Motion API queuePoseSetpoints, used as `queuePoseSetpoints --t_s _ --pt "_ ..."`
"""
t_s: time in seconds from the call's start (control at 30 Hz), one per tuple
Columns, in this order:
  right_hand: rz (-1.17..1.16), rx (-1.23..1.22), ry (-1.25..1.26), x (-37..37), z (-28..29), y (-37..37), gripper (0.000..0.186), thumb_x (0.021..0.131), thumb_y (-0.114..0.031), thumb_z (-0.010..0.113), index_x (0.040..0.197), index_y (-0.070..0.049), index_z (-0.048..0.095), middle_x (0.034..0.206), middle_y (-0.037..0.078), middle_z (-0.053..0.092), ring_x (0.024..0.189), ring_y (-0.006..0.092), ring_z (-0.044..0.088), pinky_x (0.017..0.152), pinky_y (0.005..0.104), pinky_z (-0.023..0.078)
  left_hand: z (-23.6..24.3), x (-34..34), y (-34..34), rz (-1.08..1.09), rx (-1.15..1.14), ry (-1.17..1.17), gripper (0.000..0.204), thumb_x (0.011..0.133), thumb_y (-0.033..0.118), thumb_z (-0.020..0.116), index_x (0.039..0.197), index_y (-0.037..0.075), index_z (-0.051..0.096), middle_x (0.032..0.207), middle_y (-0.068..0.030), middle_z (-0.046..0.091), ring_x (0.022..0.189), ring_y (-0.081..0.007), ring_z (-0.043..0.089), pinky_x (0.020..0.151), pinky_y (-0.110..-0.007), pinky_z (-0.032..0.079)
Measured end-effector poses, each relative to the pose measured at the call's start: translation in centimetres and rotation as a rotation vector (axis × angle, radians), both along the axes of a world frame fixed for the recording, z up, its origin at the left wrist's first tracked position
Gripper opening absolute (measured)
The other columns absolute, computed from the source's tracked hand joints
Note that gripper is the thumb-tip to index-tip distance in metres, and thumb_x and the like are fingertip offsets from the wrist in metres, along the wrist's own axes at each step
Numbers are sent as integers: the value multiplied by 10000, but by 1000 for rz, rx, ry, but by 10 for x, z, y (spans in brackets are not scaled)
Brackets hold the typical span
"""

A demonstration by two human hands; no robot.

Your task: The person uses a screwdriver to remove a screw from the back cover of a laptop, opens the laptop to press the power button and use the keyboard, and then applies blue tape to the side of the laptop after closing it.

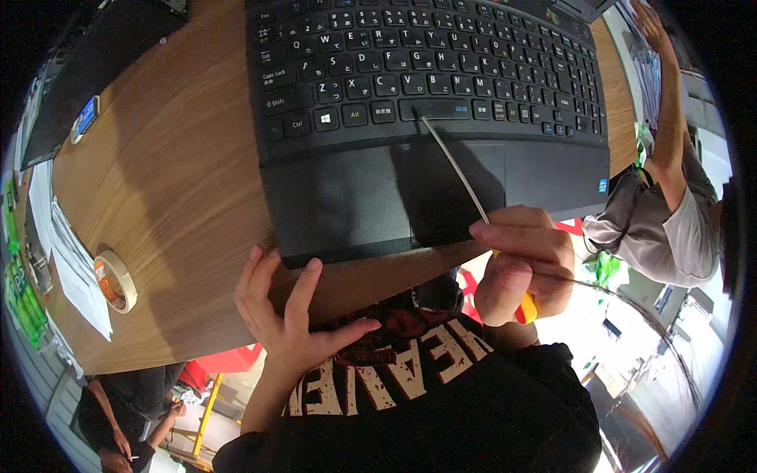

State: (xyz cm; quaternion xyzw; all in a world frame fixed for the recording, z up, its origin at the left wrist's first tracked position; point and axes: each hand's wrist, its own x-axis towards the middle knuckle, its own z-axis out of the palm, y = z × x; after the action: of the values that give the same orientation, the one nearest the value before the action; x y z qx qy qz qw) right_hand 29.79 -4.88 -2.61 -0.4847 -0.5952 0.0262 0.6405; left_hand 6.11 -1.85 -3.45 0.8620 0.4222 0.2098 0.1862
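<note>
Holding a slim screwdriver (pixel 459 173) over the space bar (pixel 445 109) of a laptop (pixel 339 197) in a curled right hand (pixel 527 264), spreading the empty left hand (pixel 290 331) near its front edge — judging the screwdriver light, rigid, best gripped by its yellow handle (pixel 527 309).

1. Your right hand (pixel 536 252) hides most of the yellow handle (pixel 527 308) of your thin tool (pixel 460 174).
2. You cannot tell whether the tool's tip touches the space bar (pixel 441 109) or hovers just above it.
3. The upper edge cuts off the far side of your laptop (pixel 339 197).
4. The blue sticker (pixel 602 186) has print too small for you to read.
5. The co-worker (pixel 691 240) on your right runs into the dark rim.
</note>
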Motion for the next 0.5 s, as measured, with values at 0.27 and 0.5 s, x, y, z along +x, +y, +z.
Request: queuePoseSetpoints --t_s 0.27,0.5 --pt "30 49 14 3 -5 -3 226 812 -20 612 706 6 415 750 222 602 553 292 597 454 343 499 0 -1 -1 -34 -38 37 845 555 507 828 1225 102 510 1290 -211 356 1231 -443 354 987 -565 334" --pt "30 -73 -66 11 2 -7 233 820 -37 614 717 -1 408 733 213 598 556 299 590 445 356 490 -3 -1 -2 -28 -2 16 753 614 444 802 1219 98 516 1299 -214 362 1239 -442 357 991 -556 337"
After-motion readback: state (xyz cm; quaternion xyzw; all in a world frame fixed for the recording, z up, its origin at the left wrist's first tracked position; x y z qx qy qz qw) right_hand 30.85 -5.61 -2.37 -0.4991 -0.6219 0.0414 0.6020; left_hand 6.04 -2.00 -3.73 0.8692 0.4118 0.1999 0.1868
